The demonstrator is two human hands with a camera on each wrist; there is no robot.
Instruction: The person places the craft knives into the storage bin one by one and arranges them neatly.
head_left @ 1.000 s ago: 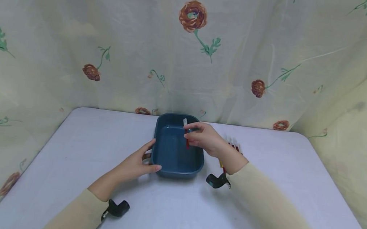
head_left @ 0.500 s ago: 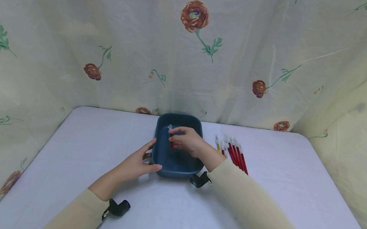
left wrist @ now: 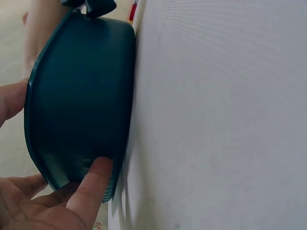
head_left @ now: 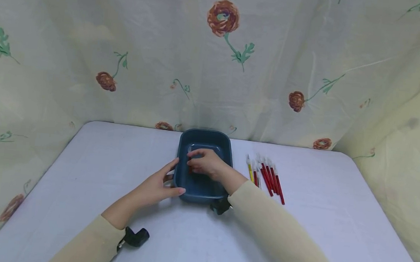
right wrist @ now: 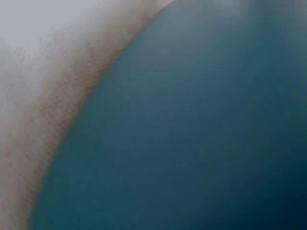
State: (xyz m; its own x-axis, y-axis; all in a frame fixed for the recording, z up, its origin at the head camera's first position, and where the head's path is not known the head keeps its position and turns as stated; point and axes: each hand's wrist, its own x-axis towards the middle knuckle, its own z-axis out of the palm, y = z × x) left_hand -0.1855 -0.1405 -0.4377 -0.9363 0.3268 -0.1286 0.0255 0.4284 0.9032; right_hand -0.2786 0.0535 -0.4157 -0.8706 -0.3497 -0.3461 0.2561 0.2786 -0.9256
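Note:
A deep blue rectangular plastic basin (head_left: 202, 197) stands on the white table. My left hand (head_left: 154, 190) holds its near left corner, thumb at the front wall and fingers along the left side. In the left wrist view the fingertips (left wrist: 101, 165) lie against the outer wall. My right hand (head_left: 208, 165) reaches down into the basin, pinching a slim red pen-like stick (head_left: 190, 169) with a pale, clear end. The hand covers most of the stick. Only the blurred blue basin wall (right wrist: 182, 120) fills most of the right wrist view.
Several similar red sticks (head_left: 274, 180) with clear ends lie in a loose fan right of the basin. A yellow stick (head_left: 250, 172) lies at their left side. A flowered curtain (head_left: 145, 58) hangs behind the table's back edge.
My right hand has moved left and lower into the basin with the red stick, uncovering the fan of sticks on the table. The left hand has stayed at the basin.

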